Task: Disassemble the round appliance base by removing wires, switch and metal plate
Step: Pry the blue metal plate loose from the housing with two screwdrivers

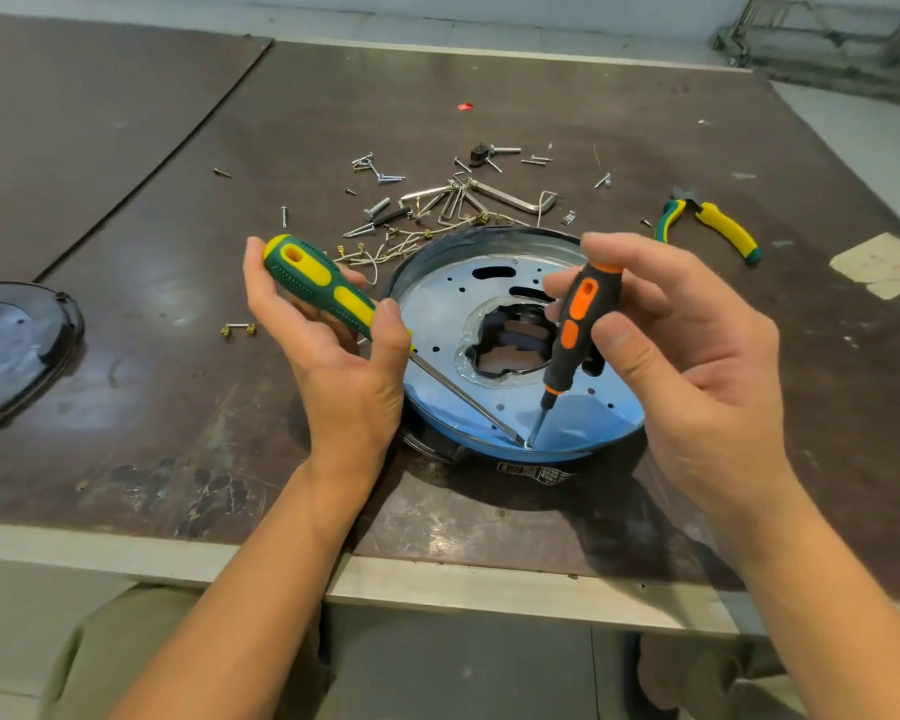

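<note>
The table [126, 407] carries the round base [583, 452] at its centre, with the shiny metal plate [437, 314] face up inside it. At the base's 9 o'clock, the left hand [333, 356] has its fingers wrapped round a green-yellow screwdriver [323, 288]. At 3 o'clock, the right hand [697, 376] has its fingers pinching an orange-black screwdriver [578, 330]. Both tips meet at the plate's 6 o'clock edge. Pliers [713, 223] lie at 2 o'clock and loose screws [380, 174] at 12.

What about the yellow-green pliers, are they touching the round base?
Apart. The head view shows a strip of bare table between the pliers and the rim of the round base.
</note>
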